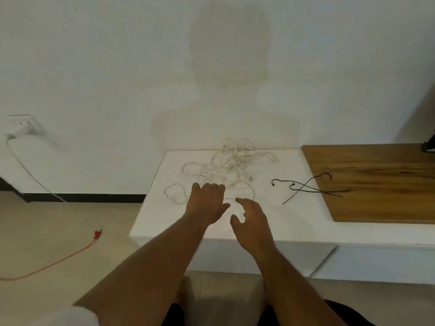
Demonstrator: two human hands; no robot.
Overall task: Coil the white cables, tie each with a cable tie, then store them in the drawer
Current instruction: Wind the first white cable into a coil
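Cables (231,161) lay tangled on the desk (282,222), left of the ties (303,187), awaiting sorting. My right grip (253,220) hovered spread beside them. My left grip (206,204) rested on their near edge, hold unclear.

Soft, dim indoor light comes from behind the person, throwing a broad head-and-shoulders shadow (230,55) on the wall (94,55) at upper centre. The white counter (164,215) is washed out, so the pale cables (235,158) barely stand apart. Everything looks slightly soft and compressed; straight edges bow toward the frame's sides
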